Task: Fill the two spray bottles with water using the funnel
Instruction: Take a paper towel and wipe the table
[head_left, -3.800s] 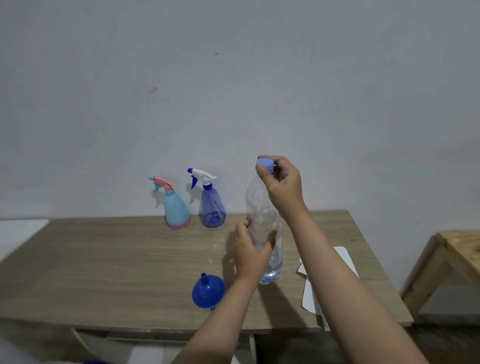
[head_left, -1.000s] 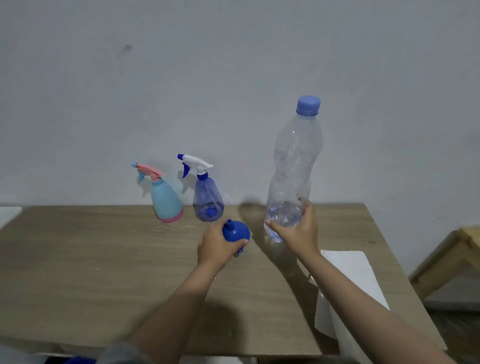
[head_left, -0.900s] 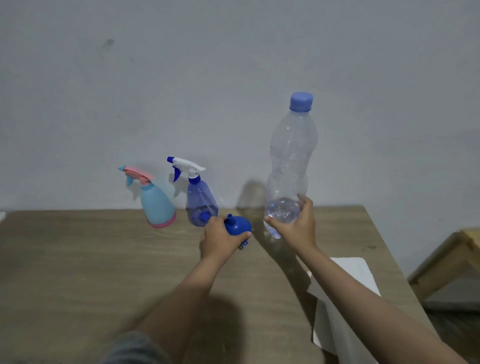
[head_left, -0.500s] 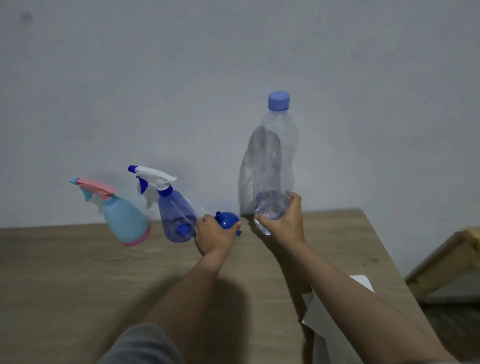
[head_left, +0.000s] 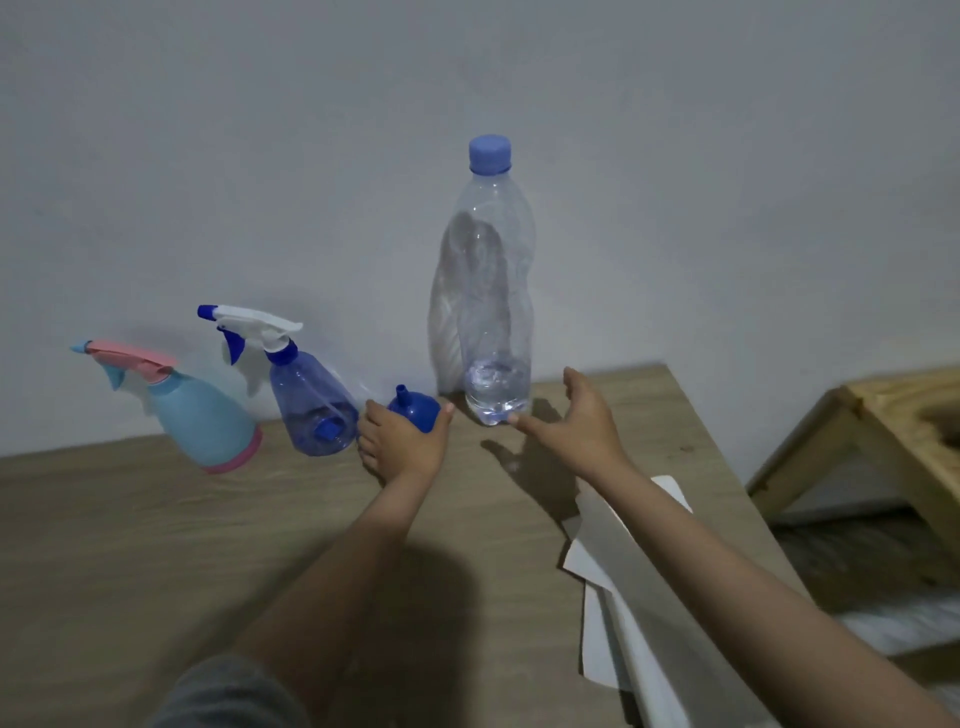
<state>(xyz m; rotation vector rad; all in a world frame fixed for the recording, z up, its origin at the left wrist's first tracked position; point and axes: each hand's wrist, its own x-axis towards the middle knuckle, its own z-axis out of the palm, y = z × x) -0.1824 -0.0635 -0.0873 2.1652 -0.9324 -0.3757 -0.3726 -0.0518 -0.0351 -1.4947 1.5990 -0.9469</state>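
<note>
Head view: the left hand (head_left: 402, 441) covers the wide mouth of the blue funnel (head_left: 415, 410), so only the dome and the narrow spout show; the spout points up and slightly left. The fingers wrap the funnel in a closed grip at the back of the worktop (head_left: 156, 545), just right of the purple spray bottle (head_left: 311, 405). Whether the funnel rests on the worktop or is lifted cannot be told.

The right hand (head_left: 582, 426) is spread open and empty, its fingertips just beside the base of the clear water bottle (head_left: 488, 291), which stands upright near the wall, long axis vertical, blue cap on, a little water at the bottom. Contact between fingertip and bottle is hard to judge.

The purple spray bottle and the light blue spray bottle (head_left: 202, 421) stand side by side against the wall, nozzles pointing left; both lean in the wide-angle picture. White paper sheets (head_left: 602, 613) are partly hidden under the right forearm and cut off by the lower edge. A wooden stool (head_left: 883, 431) is cut off at right.
</note>
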